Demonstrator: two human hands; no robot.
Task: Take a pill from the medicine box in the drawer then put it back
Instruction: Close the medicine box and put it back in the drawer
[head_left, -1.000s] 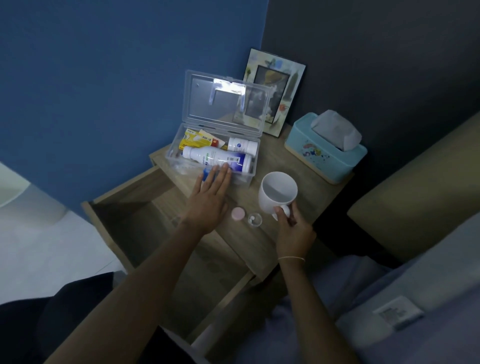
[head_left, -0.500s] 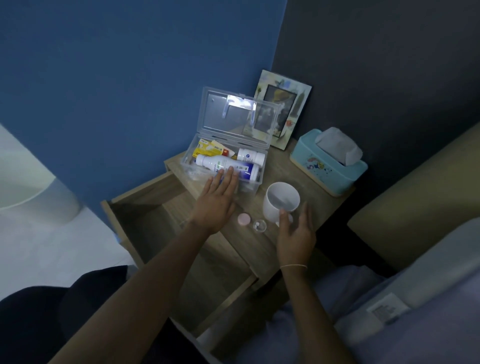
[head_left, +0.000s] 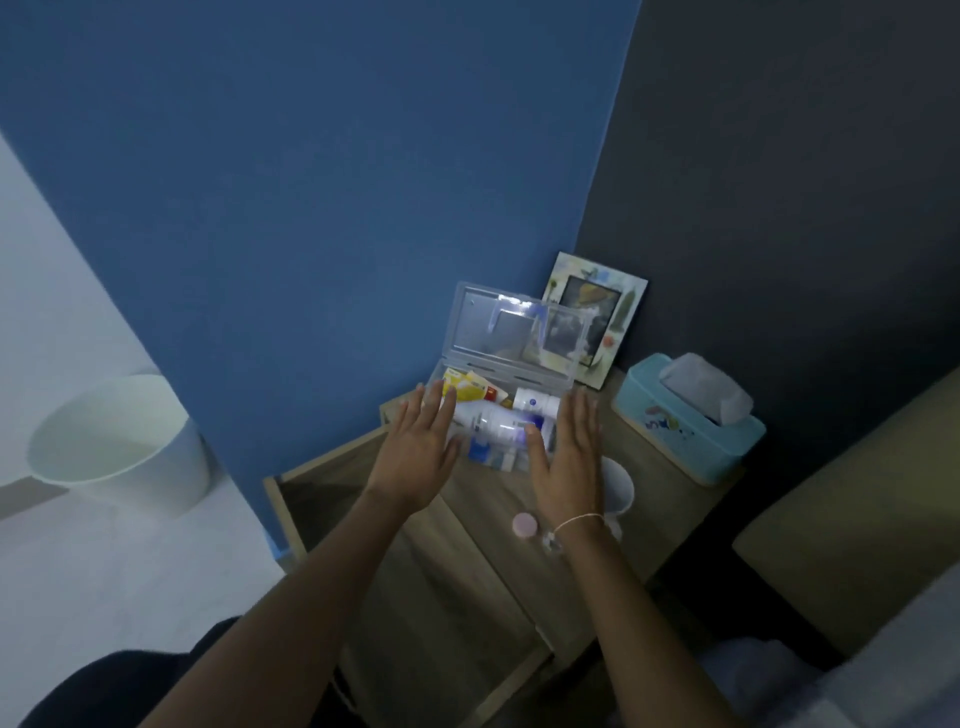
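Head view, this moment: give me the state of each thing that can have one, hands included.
Medicine box: lid up, open.
Drawer: pulled out.
Pink cap: off, lying on the nightstand.
White mug: upright.
Tissue box: tissue sticking out.
Left hand: open, fingers straight.
Right hand: open, fingers straight.

A pale floral picture frame (head_left: 618, 312) leans in the corner where the blue wall (head_left: 311, 182) meets the dark grey one. A light blue tissue box (head_left: 685, 431) sits near it on the wooden nightstand (head_left: 670, 499). A white waste bin (head_left: 119, 447) stands on the floor.
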